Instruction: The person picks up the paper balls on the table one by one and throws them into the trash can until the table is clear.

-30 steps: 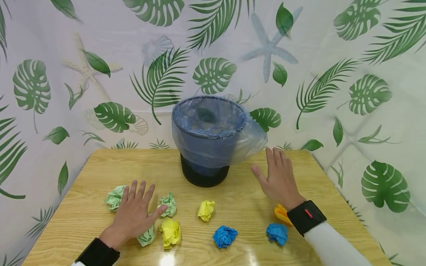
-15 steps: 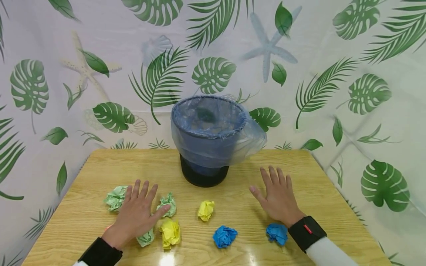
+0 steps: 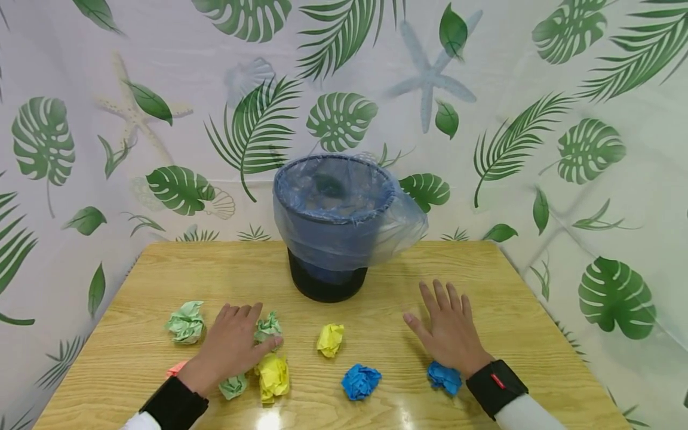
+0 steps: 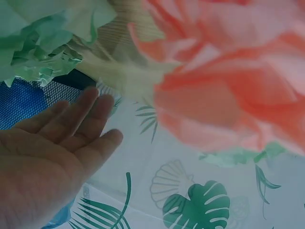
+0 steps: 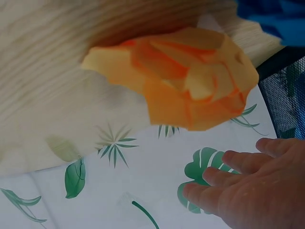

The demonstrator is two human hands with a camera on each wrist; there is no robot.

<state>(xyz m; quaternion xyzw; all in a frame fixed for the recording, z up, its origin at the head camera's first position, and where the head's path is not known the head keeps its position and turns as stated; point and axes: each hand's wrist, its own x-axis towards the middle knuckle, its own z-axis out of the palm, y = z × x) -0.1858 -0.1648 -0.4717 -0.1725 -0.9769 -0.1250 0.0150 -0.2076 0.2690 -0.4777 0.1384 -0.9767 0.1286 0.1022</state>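
My left hand (image 3: 228, 343) is over the left side of the table, palm down with its fingers bent slightly and nothing held. It is nearest a crumpled green paper ball (image 3: 269, 325), a yellow paper ball (image 3: 274, 376) and another green ball (image 3: 233, 387) partly under it. A pink paper ball (image 4: 228, 95) lies beneath the left wrist. My right hand (image 3: 452, 331) is spread with fingers straight, holding nothing. Beside its wrist sits a blue paper ball (image 3: 445, 378). In the right wrist view an orange paper ball (image 5: 190, 78) appears, hidden from the head view.
A black mesh bin (image 3: 328, 285) lined with a translucent blue bag (image 3: 333, 245) stands at the back middle. A third green ball (image 3: 186, 323), a small yellow ball (image 3: 330, 340) and another blue ball (image 3: 361, 382) lie on the wooden table (image 3: 398, 358). Leaf-patterned cloth (image 3: 344, 60) hangs behind.
My right hand has drawn back toward me, covering the orange ball. The left hand has shifted right, its fingers bending, and the far-left green and pink balls show more.
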